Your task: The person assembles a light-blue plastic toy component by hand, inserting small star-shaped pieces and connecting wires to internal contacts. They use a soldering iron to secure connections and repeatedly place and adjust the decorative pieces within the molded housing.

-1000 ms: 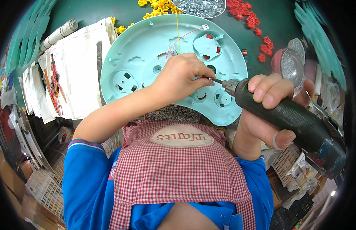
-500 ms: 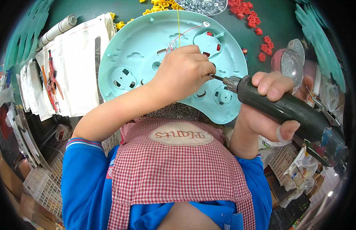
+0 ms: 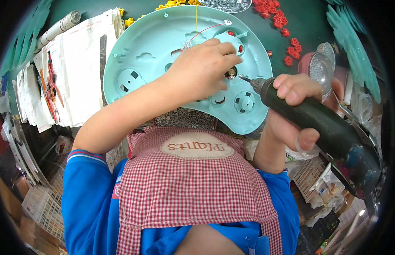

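A light-teal curved plastic shell lies on the table with its hollow inner side up. Over its middle is my left hand, with thumb and fingers apart. Just beyond those fingers sits a small round dark part with a bit of red wire beside it. My right hand is wrapped round a dark electric screwdriver. The screwdriver's bit points left, its tip close to the round part; a small shiny piece is at the tip. Thin red and white wires partly show behind my left hand.
Red star-shaped pieces and yellow ones lie at the back beside a tray of small metal parts. White sheets with red wires lie at left. Metal scissors and a pink-rimmed bowl are at right.
My left fingers have spread from a pinch at the bit's tip, uncovering the round part. The screwdriver has shifted slightly left and tilted more steeply. The shell appears slightly further left.
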Available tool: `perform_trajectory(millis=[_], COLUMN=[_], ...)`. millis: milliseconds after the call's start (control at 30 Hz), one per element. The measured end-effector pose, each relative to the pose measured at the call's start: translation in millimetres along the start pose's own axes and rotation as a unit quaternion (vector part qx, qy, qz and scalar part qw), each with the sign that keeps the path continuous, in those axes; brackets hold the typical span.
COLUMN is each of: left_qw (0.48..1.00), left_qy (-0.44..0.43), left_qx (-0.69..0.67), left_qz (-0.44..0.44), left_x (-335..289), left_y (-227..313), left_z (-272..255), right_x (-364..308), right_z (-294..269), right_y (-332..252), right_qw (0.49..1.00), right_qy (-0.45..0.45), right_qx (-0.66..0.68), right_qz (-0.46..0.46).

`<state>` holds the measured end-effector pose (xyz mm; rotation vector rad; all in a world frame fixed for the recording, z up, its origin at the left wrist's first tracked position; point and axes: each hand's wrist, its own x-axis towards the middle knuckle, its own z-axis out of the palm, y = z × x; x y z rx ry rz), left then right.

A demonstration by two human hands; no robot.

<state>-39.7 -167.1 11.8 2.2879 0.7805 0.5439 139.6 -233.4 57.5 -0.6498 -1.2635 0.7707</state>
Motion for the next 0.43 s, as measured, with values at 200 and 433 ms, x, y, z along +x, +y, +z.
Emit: perform_trajectory(millis=[200,433], left_qw=[0.999,0.999], left_qy=[-0.014,-0.009], left_qx=[0.026,0.033], left_qz=[-0.026,-0.018], left_x=[-1.3,-2.9], left_y=[-5.1,-5.5], left_z=[4.0,3.8], right_x=[-0.7,-4.7], right_z=[2.6,-0.5], right_y=[8.0,18.3], right_qw=[0.997,0.998], right_qy=[0.056,0.019], right_qx=[-0.041,-0.053], right_qz=[0.024,0.041])
